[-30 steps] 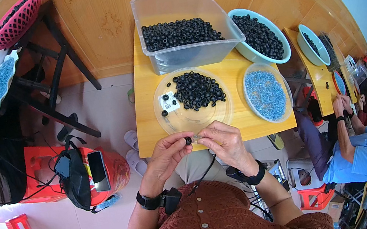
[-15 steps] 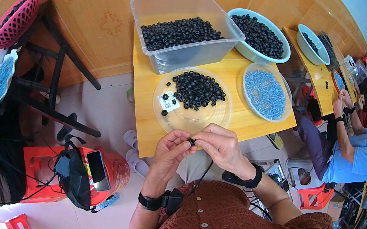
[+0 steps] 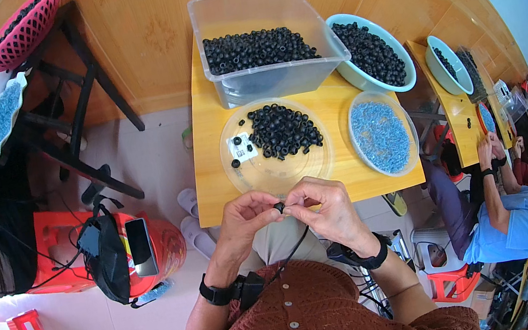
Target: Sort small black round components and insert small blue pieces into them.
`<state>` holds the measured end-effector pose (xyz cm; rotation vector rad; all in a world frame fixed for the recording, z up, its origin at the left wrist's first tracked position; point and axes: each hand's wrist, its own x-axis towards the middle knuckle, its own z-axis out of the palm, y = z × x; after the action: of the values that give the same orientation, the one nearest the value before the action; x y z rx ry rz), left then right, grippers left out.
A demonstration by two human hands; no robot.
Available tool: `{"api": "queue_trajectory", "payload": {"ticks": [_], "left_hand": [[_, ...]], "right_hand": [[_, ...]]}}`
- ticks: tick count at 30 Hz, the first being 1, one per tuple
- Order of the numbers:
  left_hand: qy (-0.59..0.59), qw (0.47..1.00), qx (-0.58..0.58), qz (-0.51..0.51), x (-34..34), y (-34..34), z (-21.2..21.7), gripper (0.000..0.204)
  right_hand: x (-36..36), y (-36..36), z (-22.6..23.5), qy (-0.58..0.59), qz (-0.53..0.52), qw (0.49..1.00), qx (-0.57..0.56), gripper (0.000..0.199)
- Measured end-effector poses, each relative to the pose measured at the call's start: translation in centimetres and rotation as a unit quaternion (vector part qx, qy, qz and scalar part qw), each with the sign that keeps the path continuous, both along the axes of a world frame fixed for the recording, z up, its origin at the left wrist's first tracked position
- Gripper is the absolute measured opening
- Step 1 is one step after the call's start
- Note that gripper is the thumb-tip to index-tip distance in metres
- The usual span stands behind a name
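Just in front of the table's near edge, my left hand (image 3: 245, 219) pinches a small round black ring-like part (image 3: 279, 207) between thumb and fingertips. My right hand (image 3: 321, 206) meets it from the other side, thumb and forefinger pressed together against the part's right edge. Whatever those right fingertips hold, if anything, is too small to make out. Beyond my hands lies a round clear lid (image 3: 245, 177) with a heap of similar black parts (image 3: 282, 130) and a few loose ones beside a white label. To its right, a round clear dish holds small pale-blue translucent pieces (image 3: 380, 136).
A clear plastic bin (image 3: 277, 81) and a pale-green basin (image 3: 413, 78), both with black parts, stand at the table's (image 3: 205, 154) back. On the left is a red stool with a black bag (image 3: 107, 256) and a phone (image 3: 141, 247). Co-workers sit on both sides.
My right fingers have drawn slightly to the right off the black part, so more of it shows. The part sits a little lower in my left fingertips.
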<state>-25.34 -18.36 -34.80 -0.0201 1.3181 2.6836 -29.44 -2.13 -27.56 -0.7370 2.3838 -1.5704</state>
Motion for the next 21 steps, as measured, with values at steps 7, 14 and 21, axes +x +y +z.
{"api": "queue_trajectory", "payload": {"ticks": [7, 14, 21], "left_hand": [[-0.037, 0.997, 0.066, 0.007, 0.3, -0.1, -0.2, 0.017], [-0.056, 0.995, 0.086, 0.010, 0.4, -1.0, -0.9, 0.016], [-0.050, 0.993, 0.111, 0.007, 0.6, -1.2, -0.8, 0.017]], "right_hand": [[0.5, -0.2, -1.2, 0.115, 0.004, 0.993, -0.022, 0.009], [-6.9, 4.0, -6.5, 0.149, -0.152, 0.970, 0.117, 0.012], [-9.5, 3.8, -7.8, 0.227, -0.073, 0.939, 0.249, 0.015]]}}
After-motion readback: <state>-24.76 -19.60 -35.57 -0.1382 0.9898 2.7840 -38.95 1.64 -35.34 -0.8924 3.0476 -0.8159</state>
